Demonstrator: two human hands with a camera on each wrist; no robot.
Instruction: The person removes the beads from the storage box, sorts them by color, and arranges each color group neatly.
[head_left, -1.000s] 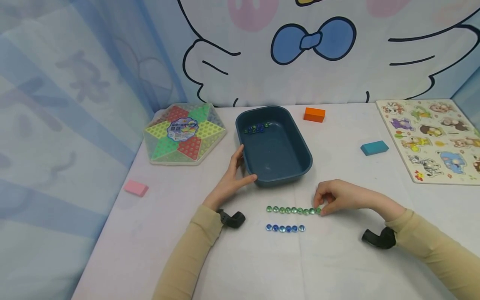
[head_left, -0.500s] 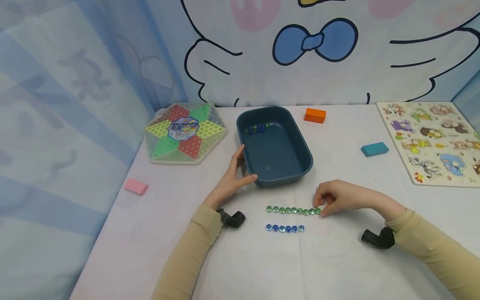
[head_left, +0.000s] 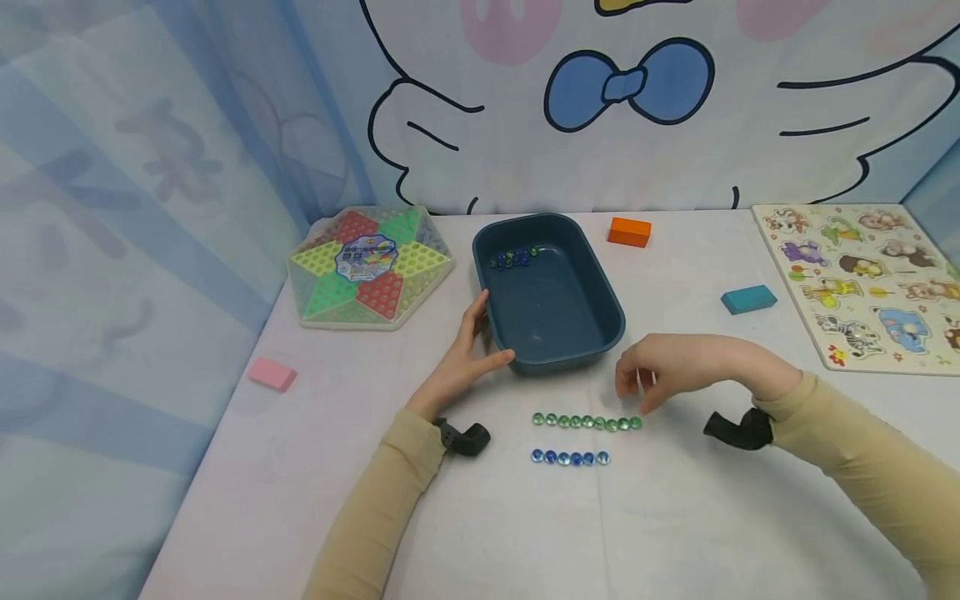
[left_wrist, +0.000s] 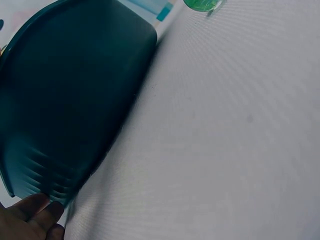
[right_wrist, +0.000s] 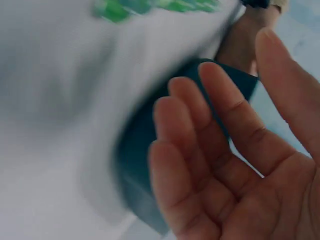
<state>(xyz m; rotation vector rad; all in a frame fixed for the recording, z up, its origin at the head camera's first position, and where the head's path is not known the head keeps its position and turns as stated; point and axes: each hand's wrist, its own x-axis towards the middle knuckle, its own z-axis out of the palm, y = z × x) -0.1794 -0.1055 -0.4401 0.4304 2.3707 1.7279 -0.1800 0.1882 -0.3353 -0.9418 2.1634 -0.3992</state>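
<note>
A dark blue plastic bin (head_left: 555,317) stands behind two rows of glass marbles. My left hand (head_left: 457,368) rests against its left wall and near-left corner, with thumb and fingers spread apart. The left wrist view has those fingers (left_wrist: 42,212) touching the bin's ribbed side. On the cloth runs a row of green marbles (head_left: 588,422), and in front of it a shorter row of blue marbles (head_left: 577,458). Just behind the green row's right end hovers my right hand (head_left: 678,365). Its fingers (right_wrist: 175,175) are loosely bent in the right wrist view, holding nothing.
Several more marbles (head_left: 516,257) lie at the bin's far-left end. A hexagonal board game box (head_left: 375,292) is at the left, near a pink block (head_left: 272,375). An orange block (head_left: 629,232), a teal block (head_left: 749,299) and an animal puzzle board (head_left: 862,283) lie toward the right.
My right hand has let go of the green marble at the right end of its row and lifted away toward the bin. The left hand and bin look unmoved.
</note>
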